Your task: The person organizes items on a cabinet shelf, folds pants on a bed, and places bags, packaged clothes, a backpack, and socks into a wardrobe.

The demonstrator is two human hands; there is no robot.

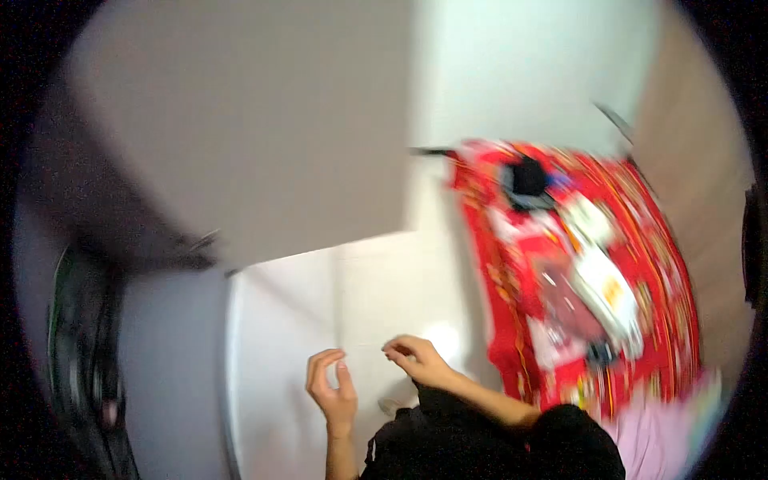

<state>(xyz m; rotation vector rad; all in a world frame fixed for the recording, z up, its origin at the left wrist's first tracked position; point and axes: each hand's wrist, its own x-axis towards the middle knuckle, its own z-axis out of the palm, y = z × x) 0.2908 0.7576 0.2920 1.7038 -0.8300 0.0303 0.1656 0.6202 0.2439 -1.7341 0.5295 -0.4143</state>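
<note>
My left hand (331,390) is raised at the lower middle of the view, its fingers curved and the thumb apart from them, holding nothing. To its right, my right hand (418,360) hangs over the pale floor (376,280) with bent fingers and a gap below them, also with nothing in it. The two hands do not touch each other. Black clothing (480,440) shows below them.
At the right a red patterned cover (504,320) bears a black item (528,176), white packages (608,292) and a small dark object (600,353). A large grey panel (264,120) fills the upper left. Pink cloth (660,436) lies lower right.
</note>
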